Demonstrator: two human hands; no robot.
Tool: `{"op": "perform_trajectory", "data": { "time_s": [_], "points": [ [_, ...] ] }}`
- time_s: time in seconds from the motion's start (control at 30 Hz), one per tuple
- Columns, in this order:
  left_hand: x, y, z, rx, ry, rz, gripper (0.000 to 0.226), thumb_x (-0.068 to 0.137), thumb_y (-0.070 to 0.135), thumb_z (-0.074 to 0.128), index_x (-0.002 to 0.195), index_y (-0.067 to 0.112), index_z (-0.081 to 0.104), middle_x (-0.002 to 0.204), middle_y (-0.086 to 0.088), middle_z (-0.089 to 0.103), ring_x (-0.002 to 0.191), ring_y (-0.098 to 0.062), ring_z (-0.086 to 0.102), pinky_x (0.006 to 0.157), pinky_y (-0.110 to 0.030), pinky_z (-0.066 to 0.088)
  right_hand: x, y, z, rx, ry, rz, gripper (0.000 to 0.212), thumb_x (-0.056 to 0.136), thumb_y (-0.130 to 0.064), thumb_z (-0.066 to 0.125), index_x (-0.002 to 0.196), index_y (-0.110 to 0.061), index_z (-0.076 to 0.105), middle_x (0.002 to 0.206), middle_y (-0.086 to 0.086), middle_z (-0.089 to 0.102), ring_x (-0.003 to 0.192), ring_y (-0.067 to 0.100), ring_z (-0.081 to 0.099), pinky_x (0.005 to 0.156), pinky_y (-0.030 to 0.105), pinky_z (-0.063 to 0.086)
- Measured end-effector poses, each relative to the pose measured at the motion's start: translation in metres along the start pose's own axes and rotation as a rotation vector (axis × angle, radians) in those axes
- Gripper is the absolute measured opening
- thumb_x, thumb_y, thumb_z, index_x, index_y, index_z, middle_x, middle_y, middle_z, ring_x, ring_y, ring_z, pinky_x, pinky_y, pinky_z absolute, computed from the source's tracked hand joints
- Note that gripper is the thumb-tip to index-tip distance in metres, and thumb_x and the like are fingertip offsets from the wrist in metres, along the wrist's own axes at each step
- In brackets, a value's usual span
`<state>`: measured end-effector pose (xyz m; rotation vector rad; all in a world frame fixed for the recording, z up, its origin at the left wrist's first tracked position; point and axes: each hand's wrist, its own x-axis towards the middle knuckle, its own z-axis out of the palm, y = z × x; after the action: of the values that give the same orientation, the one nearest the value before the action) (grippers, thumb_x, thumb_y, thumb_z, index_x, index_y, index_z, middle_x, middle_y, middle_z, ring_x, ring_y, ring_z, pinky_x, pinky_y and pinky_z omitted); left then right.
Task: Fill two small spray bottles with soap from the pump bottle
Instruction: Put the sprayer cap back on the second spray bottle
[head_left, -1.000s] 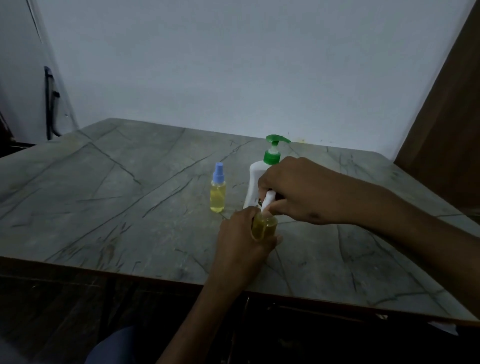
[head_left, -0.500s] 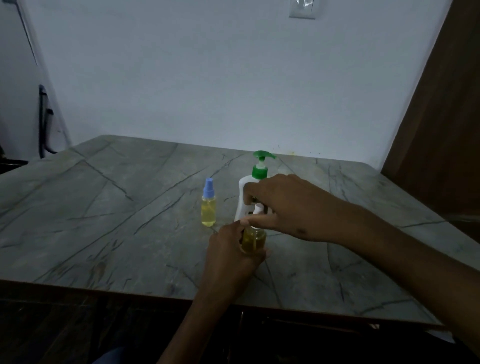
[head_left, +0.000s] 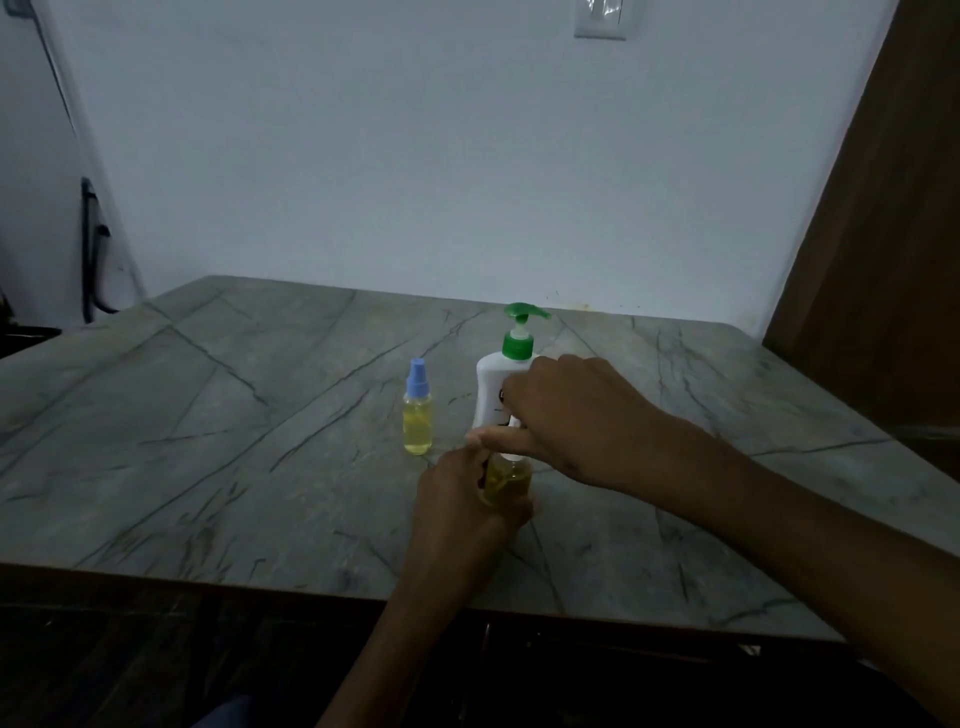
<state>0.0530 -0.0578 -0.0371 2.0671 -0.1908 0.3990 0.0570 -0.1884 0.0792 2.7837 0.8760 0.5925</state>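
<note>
A: Quick one. The small clear plastic spray bottle with yellow liquid (head_left: 506, 480) stands on the grey veined stone desk (head_left: 208, 441), near the front edge, just in front of the white pump bottle with the green pump head (head_left: 498, 384). Your left hand (head_left: 462, 501) has its grip wrapped round the body; your right hand (head_left: 566, 415) pinches the white spray cap (head_left: 511, 439) at the neck.

B: Risks?

A: Looks like you're seating or twisting that cap. If it goes on crooked, it may cross-thread and leak soap. Soap on your fingers could make the bottle spin in your left hand's grip instead of the cap turning. Your right hand sits close against the pump bottle, so a wide turn of the wrist could knock it over.

B: The other one?

A: The second small clear spray bottle with a blue cap (head_left: 417, 410) stands upright to the left, capped, apart from both hands. Seems safe.

B: Any writing?

A: There's a dark mark on the pump bottle's front, mostly hidden by your right hand. Unreadable. No brand legible anywhere.
</note>
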Motion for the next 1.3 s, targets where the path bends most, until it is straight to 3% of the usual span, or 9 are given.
{"op": "perform_trajectory", "data": {
  "time_s": [0.17, 0.3, 0.37, 0.43, 0.53, 0.7, 0.83, 1.07, 1.3],
  "points": [
    [-0.001, -0.006, 0.001, -0.032, 0.019, 0.028, 0.044, 0.065, 0.044, 0.085, 0.104, 0.028, 0.075, 0.097, 0.01, 0.078, 0.089, -0.004, 0.072, 0.083, -0.041, 0.062, -0.005, 0.007, -0.004, 0.24, -0.101, -0.066, 0.02, 0.099, -0.041, 0.061, 0.117, -0.032, 0.057, 0.104, -0.013, 0.055, 0.089, 0.006, 0.052, 0.071, 0.023, 0.033],
    [0.001, -0.007, 0.003, -0.013, 0.02, 0.043, 0.038, 0.071, 0.036, 0.091, 0.101, 0.02, 0.075, 0.096, 0.006, 0.077, 0.086, -0.008, 0.071, 0.082, -0.042, 0.061, -0.006, 0.011, 0.0, 0.253, -0.149, -0.1, 0.025, 0.096, -0.017, 0.062, 0.12, -0.023, 0.061, 0.116, -0.001, 0.064, 0.104, 0.015, 0.06, 0.077, 0.021, 0.038],
    [0.001, -0.006, 0.002, -0.008, 0.012, 0.039, 0.033, 0.073, 0.031, 0.092, 0.098, 0.018, 0.075, 0.094, 0.006, 0.076, 0.085, -0.008, 0.07, 0.083, -0.042, 0.061, -0.005, 0.007, -0.001, 0.219, -0.164, -0.047, 0.028, 0.102, -0.026, 0.057, 0.13, -0.022, 0.058, 0.131, 0.001, 0.061, 0.118, 0.017, 0.058, 0.088, 0.02, 0.039],
    [0.001, -0.006, 0.001, -0.016, 0.012, 0.041, 0.034, 0.072, 0.035, 0.091, 0.098, 0.021, 0.075, 0.094, 0.007, 0.076, 0.087, -0.007, 0.071, 0.085, -0.042, 0.061, -0.003, 0.004, 0.002, 0.135, -0.132, -0.01, 0.033, 0.103, -0.04, 0.054, 0.13, -0.021, 0.058, 0.133, 0.002, 0.062, 0.113, 0.015, 0.06, 0.092, 0.025, 0.042],
    [-0.001, -0.005, -0.001, -0.028, 0.016, 0.049, 0.037, 0.071, 0.039, 0.09, 0.101, 0.026, 0.074, 0.095, 0.011, 0.077, 0.087, -0.003, 0.071, 0.085, -0.04, 0.061, 0.002, 0.0, 0.003, 0.041, -0.068, 0.05, 0.045, 0.102, -0.057, 0.044, 0.117, -0.019, 0.063, 0.117, 0.004, 0.066, 0.087, 0.013, 0.052, 0.077, 0.029, 0.037],
    [-0.002, -0.002, -0.003, -0.048, 0.018, 0.048, 0.036, 0.069, 0.038, 0.09, 0.098, 0.022, 0.074, 0.09, 0.009, 0.077, 0.083, -0.003, 0.071, 0.082, -0.039, 0.061, 0.005, 0.004, -0.005, 0.075, -0.114, 0.024, 0.053, 0.094, -0.072, 0.04, 0.093, -0.021, 0.054, 0.089, -0.003, 0.055, 0.077, 0.012, 0.051, 0.068, 0.028, 0.036],
    [0.0, -0.005, 0.002, -0.031, 0.021, 0.032, 0.038, 0.066, 0.041, 0.087, 0.094, 0.019, 0.075, 0.088, 0.005, 0.075, 0.08, -0.009, 0.07, 0.08, -0.043, 0.061, 0.004, 0.019, -0.008, 0.308, -0.186, -0.133, 0.01, 0.093, -0.037, 0.067, 0.098, -0.033, 0.059, 0.086, -0.015, 0.057, 0.074, -0.001, 0.05, 0.062, 0.017, 0.031],
    [0.001, -0.007, 0.004, -0.027, 0.004, -0.009, 0.036, 0.074, 0.03, 0.091, 0.103, 0.014, 0.076, 0.098, 0.001, 0.077, 0.089, -0.015, 0.071, 0.089, -0.046, 0.059, 0.004, 0.025, 0.005, 0.378, -0.217, -0.186, 0.039, 0.092, -0.016, 0.068, 0.082, -0.045, 0.043, 0.089, -0.018, 0.053, 0.087, 0.0, 0.049, 0.082, 0.027, 0.044],
    [0.002, -0.006, 0.003, -0.014, 0.012, 0.013, 0.032, 0.077, 0.025, 0.09, 0.103, 0.011, 0.076, 0.1, -0.004, 0.078, 0.09, -0.02, 0.072, 0.09, -0.048, 0.058, 0.01, 0.026, 0.008, 0.306, -0.224, -0.258, 0.044, 0.094, -0.01, 0.061, 0.082, -0.044, 0.036, 0.084, -0.022, 0.038, 0.08, -0.002, 0.04, 0.07, 0.013, 0.031]
  ]
}}
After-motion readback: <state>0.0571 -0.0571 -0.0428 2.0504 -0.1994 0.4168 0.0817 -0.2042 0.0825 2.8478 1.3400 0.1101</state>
